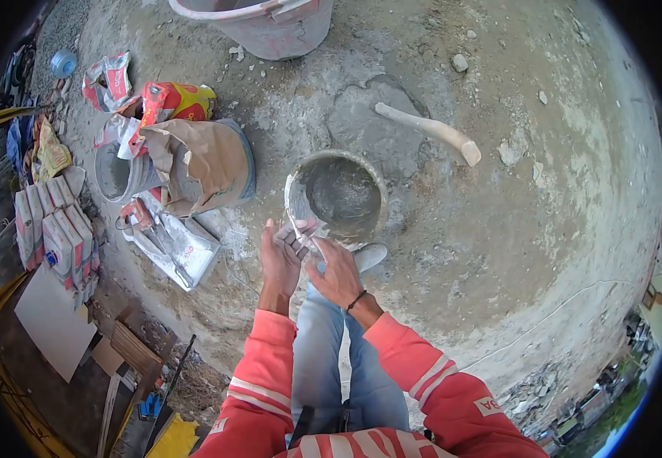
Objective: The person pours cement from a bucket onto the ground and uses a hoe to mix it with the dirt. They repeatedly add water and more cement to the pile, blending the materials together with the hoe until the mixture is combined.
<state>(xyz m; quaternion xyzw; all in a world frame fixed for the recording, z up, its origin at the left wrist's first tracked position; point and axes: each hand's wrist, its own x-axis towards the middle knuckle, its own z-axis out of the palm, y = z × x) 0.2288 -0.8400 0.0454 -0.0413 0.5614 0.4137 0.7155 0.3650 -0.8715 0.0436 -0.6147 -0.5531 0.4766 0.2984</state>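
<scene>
While right hand point(338, 273) pinches pale strip point(298, 230) by open left hand point(282, 258), sleeve patch point(488, 405) shows "BA".

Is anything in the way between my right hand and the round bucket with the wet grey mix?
Nothing visible blocks your right hand from the bucket's open top. The pale strip by your fingers overlaps its left rim in view; a shoe shows near the closest edge.
</scene>
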